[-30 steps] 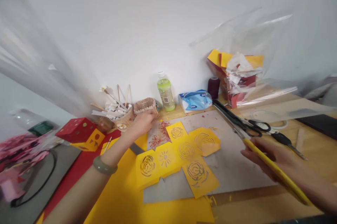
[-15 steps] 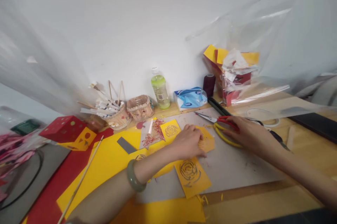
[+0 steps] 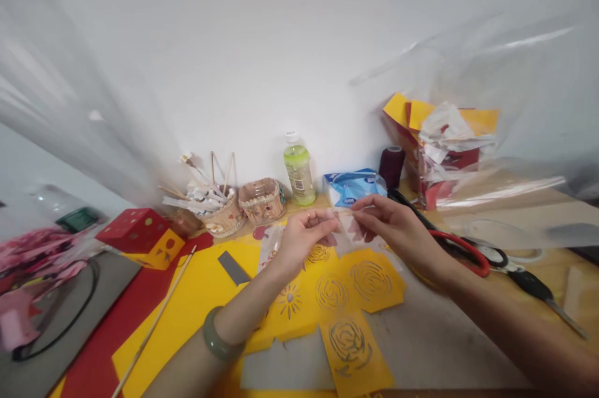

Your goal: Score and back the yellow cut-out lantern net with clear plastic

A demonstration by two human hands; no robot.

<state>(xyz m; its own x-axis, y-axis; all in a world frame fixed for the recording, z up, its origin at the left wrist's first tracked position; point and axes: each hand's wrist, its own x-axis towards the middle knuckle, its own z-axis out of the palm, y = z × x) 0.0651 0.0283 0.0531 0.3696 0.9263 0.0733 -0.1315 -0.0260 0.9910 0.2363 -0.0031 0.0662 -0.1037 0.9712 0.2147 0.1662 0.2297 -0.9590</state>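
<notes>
My left hand (image 3: 306,236), with a green bangle on its wrist, is raised above the yellow paper with thumb and fingers pinched together. Facing it, my right hand (image 3: 390,223) pinches too. Something thin and pale seems to lie between the fingertips, too faint to make out. Below them are yellow cards with cut-out swirl patterns: a rose-like card (image 3: 347,342) nearest me, a swirl card (image 3: 372,279) to the right, and a sunburst cut-out (image 3: 290,301) to the left. Right of my right hand, the red scissor handle (image 3: 468,248) rests on the table.
Along the wall stand a basket of white sticks (image 3: 219,217), an empty-looking basket (image 3: 262,201), a green bottle (image 3: 299,173), a tissue pack (image 3: 355,186) and a dark thread spool (image 3: 392,166). A red and yellow box (image 3: 140,239) is left; a black-handled tool (image 3: 531,284) lies right.
My left hand has left the yellow card and risen. My right hand has let go of the scissors and moved left, so both hands now meet at the centre. The view has shifted slightly.
</notes>
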